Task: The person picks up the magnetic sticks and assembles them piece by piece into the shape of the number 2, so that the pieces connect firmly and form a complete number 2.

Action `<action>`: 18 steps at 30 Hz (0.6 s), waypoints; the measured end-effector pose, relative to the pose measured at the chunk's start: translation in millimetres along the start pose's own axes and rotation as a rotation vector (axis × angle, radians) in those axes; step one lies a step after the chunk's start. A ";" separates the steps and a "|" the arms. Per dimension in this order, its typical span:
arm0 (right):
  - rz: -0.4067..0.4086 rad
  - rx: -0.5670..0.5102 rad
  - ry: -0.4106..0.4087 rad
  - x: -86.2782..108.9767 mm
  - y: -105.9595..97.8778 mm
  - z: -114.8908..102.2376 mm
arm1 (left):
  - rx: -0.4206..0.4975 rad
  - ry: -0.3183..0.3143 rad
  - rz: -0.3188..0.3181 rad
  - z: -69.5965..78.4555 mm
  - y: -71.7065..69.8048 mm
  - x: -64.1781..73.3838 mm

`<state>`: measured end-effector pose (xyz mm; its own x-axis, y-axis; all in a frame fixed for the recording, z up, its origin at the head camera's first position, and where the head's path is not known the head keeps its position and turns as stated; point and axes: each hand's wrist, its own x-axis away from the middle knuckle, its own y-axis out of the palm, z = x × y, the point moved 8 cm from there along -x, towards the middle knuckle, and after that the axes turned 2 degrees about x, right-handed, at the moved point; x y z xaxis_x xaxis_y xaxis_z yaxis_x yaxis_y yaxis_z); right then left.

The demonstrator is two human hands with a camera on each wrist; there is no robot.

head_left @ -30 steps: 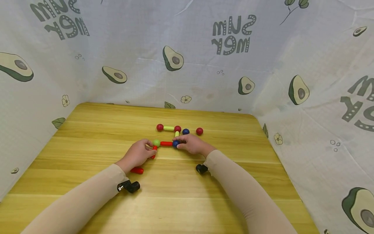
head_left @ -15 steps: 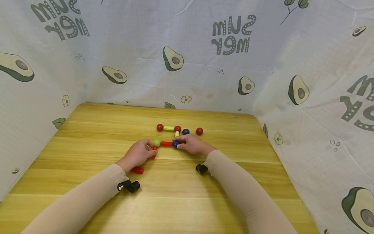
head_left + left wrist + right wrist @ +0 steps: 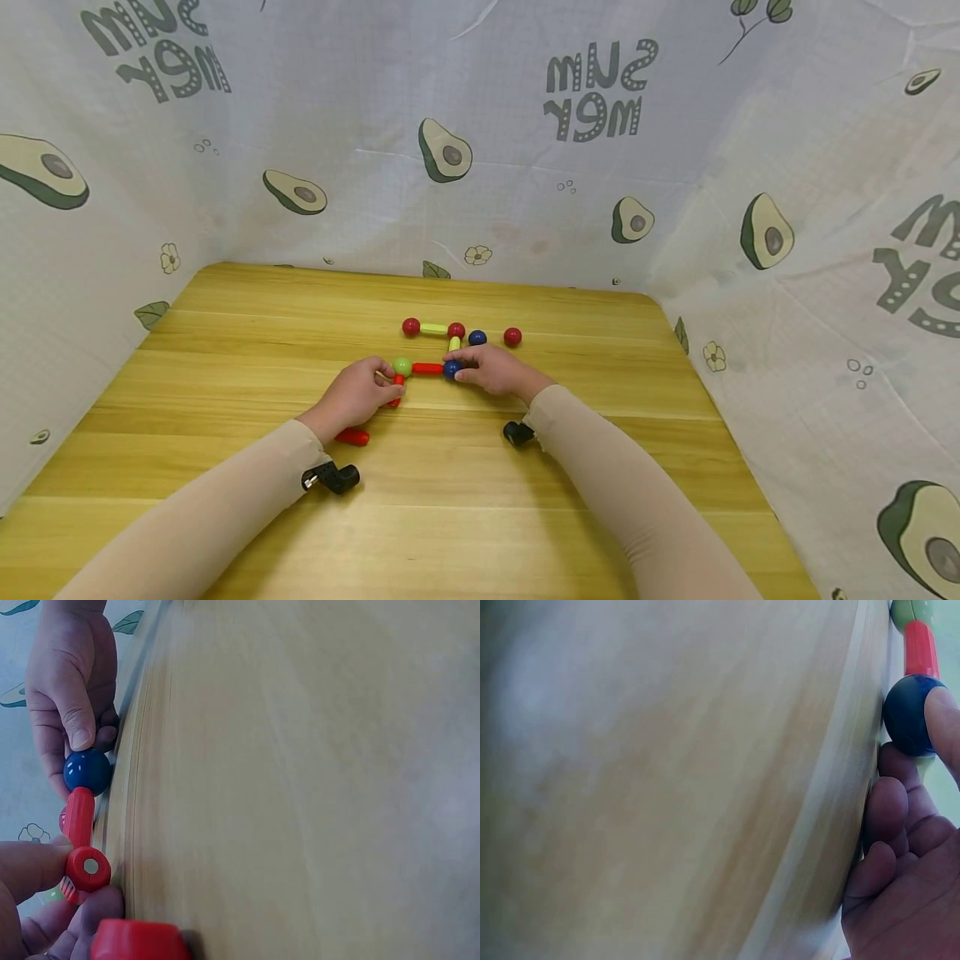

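Nearest you: left sleeve (image 3: pixel 202 508) and right sleeve (image 3: pixel 637 483), both cut off by the bottom edge of the head view, a black wrist device (image 3: pixel 330 478) by the left cuff. Loose red rod (image 3: pixel 352 437) on the table (image 3: pixel 450 517), one end hidden under your left wrist.

Your left hand (image 3: pixel 354 394) pinches the short red rod (image 3: pixel 88 868) between thumb and fingers; its length is mostly covered, only the end with a pale dot showing plainly in the left wrist view. Beyond it, the green ball (image 3: pixel 402 367), left edge behind your fingertips. From there the cross rod (image 3: pixel 427 368), red, runs right to the blue ball (image 3: pixel 451 369), pinched by thumb and fingers of your right hand (image 3: pixel 495 371), partly covered.

Farther: yellow-green rod (image 3: pixel 454 343), near end lost behind your right hand, meeting the corner red ball (image 3: pixel 456 331). Second blue ball (image 3: pixel 477 337), lower edge perhaps masked by your knuckles. Lone red ball (image 3: pixel 512 337) apart, right. Last, the printed cloth (image 3: pixel 510 208), cropped above.
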<state>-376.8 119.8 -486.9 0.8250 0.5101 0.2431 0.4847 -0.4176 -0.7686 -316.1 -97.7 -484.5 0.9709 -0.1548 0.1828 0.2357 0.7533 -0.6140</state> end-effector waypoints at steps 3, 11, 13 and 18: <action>-0.002 0.002 -0.002 -0.3 0.6 0.3 | -0.001 0.002 -0.001 -0.2 0.5 0.0; -0.009 0.001 -0.002 0.5 0.6 -0.1 | -0.002 -0.005 -0.001 0.3 0.6 1.0; -0.009 0.000 -0.002 0.9 0.4 -0.3 | -0.006 -0.007 0.000 0.2 0.6 1.0; -0.012 0.000 -0.004 1.9 0.3 -0.5 | -0.001 -0.005 -0.001 0.9 1.5 1.5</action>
<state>-374.9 120.2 -486.4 0.8181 0.5177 0.2503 0.4946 -0.4114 -0.7656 -314.3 -96.2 -484.4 0.9705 -0.1518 0.1874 0.2364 0.7527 -0.6145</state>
